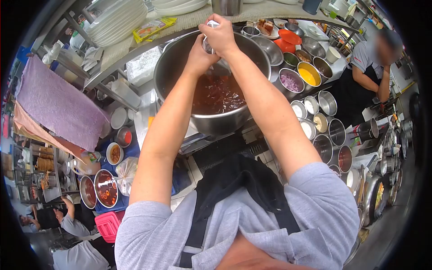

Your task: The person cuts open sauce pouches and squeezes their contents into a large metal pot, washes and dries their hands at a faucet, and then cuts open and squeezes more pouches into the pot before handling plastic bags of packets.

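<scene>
Both my hands meet over the far side of a large steel pot [220,121], which holds dark reddish-brown liquid [220,92]. My right hand [221,37] is closed round the upper part of a shiny silvery thing [208,44]. Just below it, my left hand [200,57] is closed on the same thing. Its lower part is mostly hidden by my hands and wrists, and I cannot tell its kind. Glare breaks up the liquid's surface beneath my forearms.
Stacked white plates [117,22] and a yellow packet [154,29] sit on the shelf ahead. To the right are bowls of chopped purple onion [291,82] and yellow liquid [309,74]. A co-worker [364,67] stands beyond them. Pots of red liquid [106,191] stand at left.
</scene>
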Available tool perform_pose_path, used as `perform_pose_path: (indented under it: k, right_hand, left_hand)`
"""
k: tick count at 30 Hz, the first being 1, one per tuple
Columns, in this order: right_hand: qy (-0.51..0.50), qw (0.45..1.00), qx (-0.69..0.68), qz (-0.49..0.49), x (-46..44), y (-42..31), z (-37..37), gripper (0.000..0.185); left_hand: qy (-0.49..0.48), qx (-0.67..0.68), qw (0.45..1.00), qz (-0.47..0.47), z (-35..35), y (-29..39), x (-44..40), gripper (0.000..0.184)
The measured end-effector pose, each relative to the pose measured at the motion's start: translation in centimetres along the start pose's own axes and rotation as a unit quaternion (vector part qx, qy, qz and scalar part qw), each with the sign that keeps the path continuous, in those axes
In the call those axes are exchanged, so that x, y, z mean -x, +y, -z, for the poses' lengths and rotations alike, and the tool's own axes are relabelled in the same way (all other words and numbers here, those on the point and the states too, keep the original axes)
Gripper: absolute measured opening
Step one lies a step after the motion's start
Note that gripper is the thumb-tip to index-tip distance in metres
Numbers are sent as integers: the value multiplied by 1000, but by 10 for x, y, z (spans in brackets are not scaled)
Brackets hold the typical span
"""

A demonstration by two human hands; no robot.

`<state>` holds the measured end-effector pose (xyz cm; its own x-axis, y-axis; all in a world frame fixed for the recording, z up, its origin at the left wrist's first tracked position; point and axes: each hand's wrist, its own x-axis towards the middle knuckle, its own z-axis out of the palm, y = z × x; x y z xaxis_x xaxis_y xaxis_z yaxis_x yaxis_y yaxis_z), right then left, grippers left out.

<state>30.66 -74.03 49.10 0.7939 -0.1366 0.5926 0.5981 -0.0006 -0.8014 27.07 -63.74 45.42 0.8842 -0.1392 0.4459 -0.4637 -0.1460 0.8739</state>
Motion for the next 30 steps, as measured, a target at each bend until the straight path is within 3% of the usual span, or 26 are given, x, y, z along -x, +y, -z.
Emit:
perform_pose_path:
  k: [4, 9, 12, 13, 14, 16, 17, 19, 21, 22, 23, 24, 26, 29, 30]
  right_hand:
    - [-42, 991, -119, -46, 5, -6, -3, 16]
    - [-86, 948, -285, -109, -3, 0, 13, 14]
    - [-34, 976, -210, -35, -5, 7, 10, 22]
    - [-2, 986, -167, 2, -6, -11, 7, 41]
    - [6, 994, -85, -65, -2, -30, 9, 68]
    - [46, 998, -40, -31, 12, -35, -5, 75]
    - [88, 996, 0, 7, 16, -36, -14, 82]
    - [134, 961, 239, 41, 22, -33, -27, 90]
    - [128, 985, 102, -45, 8, -29, -24, 82]
    - [128, 985, 105, -58, 5, -32, -20, 69]
    - [130, 984, 106, -55, 4, -33, -20, 69]
    - [157, 976, 152, -8, -1, -28, -19, 62]
    - [204, 958, 175, 95, -8, -14, -19, 41]
    - [174, 979, 100, 35, -8, -19, -12, 34]
    - [153, 984, 50, 75, -5, -23, -13, 26]
  left_hand:
    - [-77, -11, 997, 9, 15, -14, -6, 42]
    - [-65, -25, 998, -6, 2, 1, -3, 45]
    - [26, -191, 981, 35, -11, 7, -5, 48]
    - [27, -188, 981, 36, -15, 9, -7, 48]
    - [86, -242, 966, 37, -17, 12, -8, 50]
    - [159, -299, 941, 7, -17, 10, -5, 49]
    - [161, -297, 941, 9, -17, 10, -3, 49]
    - [76, -305, 949, 37, -18, 13, 3, 51]
    - [90, -288, 953, 18, -19, 13, 7, 50]
    - [86, -310, 947, -10, -19, 11, 5, 49]
    - [83, -331, 939, -39, -18, 10, 3, 47]
    - [101, -324, 937, -84, -19, 4, 1, 42]
    - [97, -271, 956, -60, -19, 12, 4, 40]
    - [75, -212, 974, -39, -15, 18, 1, 37]
    - [58, -203, 977, -42, -14, 17, 1, 37]
